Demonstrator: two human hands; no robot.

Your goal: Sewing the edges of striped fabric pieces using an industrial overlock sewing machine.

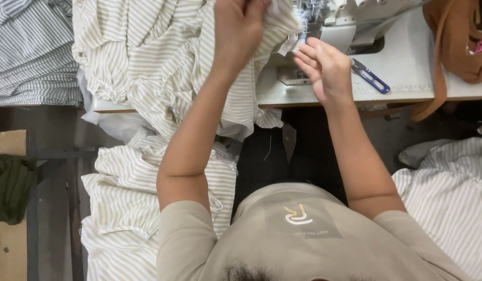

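My left hand [240, 28] is raised at the top of the view, its fingers closed on a fold of beige-and-white striped fabric [163, 57] near the sewing machine [337, 21]. My right hand [324, 65] hovers just right of it with fingers spread, fingertips touching a small fabric label [289, 44] at the cloth's edge. The striped fabric spills off the left of the white machine table [407, 67] and hangs down toward my lap.
Blue-handled thread snips [371, 78] lie on the table beside my right hand. A brown bag [454, 41] sits at the far right. More striped cloth piles lie at lower left [121, 208], lower right [454, 192] and upper left [28, 52]. A green bundle [9, 190] rests at left.
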